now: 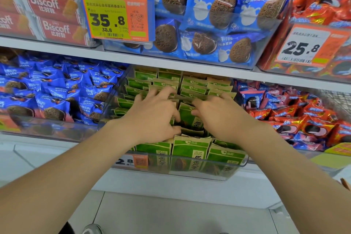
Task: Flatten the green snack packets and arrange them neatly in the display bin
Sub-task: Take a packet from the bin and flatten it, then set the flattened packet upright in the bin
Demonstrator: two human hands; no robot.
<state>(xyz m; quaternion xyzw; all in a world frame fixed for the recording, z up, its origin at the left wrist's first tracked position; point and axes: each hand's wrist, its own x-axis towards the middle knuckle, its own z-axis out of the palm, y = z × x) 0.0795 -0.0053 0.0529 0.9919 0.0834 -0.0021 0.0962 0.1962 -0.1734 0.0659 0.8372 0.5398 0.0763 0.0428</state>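
Green packets (pixel 190 151) upright (logos upward)

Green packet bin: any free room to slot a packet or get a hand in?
One gap mid-bin, behind the front row, between left hand and right hand, which grip packets beside it. Front row and back rows are packed edge to edge. Blue packets left and red packets right are heaped full.
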